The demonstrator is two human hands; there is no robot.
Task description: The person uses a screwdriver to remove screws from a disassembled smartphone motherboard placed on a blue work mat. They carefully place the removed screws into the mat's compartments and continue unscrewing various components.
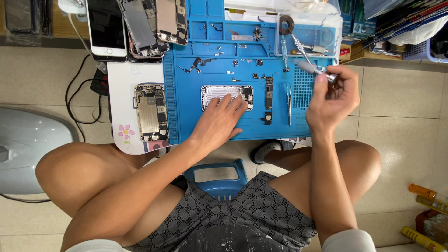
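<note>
Pressing flat on the open phone shell (227, 97), the left hand (219, 122) lay fingers spread, gripping nothing, shell at centre of the blue mat (186, 121) on the desk. Right hand (332, 103) was closed round a small screwdriver (313, 70), raised above the mat's right side, tip blurred so bit unclear. Teardown looked well along: screws & small brackets (196, 64) lay scattered on the mat, logic board strip (269, 92) and tweezers (289, 101) beside the shell. Prob. some parts left inside; another opened phone (150, 112) sat at left
</note>
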